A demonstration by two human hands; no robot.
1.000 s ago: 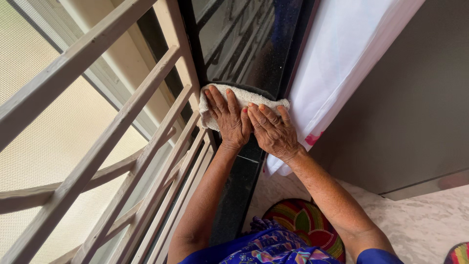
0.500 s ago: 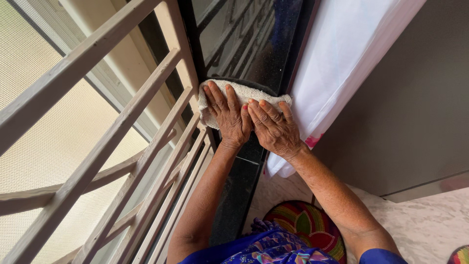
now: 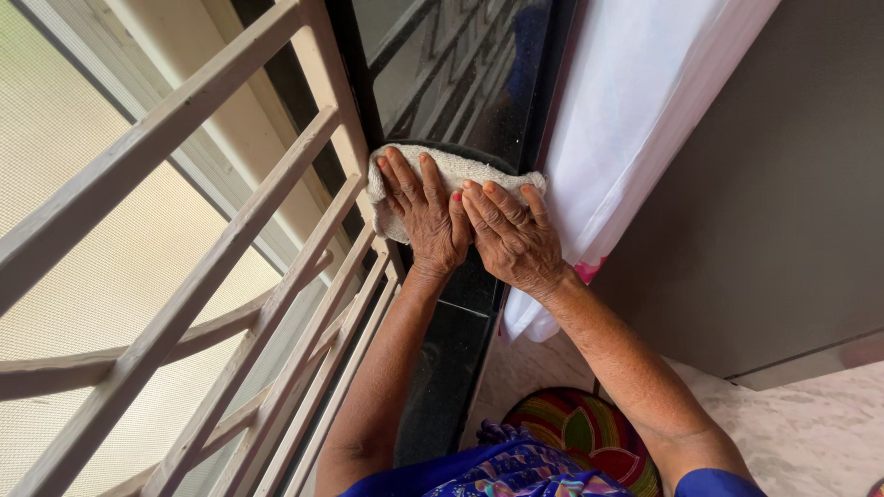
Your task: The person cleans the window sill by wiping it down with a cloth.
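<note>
On black sill (image 3: 460, 304), both hands (image 3: 425, 216) (image 3: 514, 241) seemingly press white cloth (image 3: 460, 170).

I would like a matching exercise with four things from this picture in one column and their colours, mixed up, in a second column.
Things:
1. cloth under both hands
2. sill that the cloth lies on
3. curtain right of the sill
4. mat on the floor

Colours:
A. glossy black
B. many colours in rings
C. off-white, rough weave
D. plain white with a pink spot near the bottom edge

Pairs: 1-C, 2-A, 3-D, 4-B
</note>
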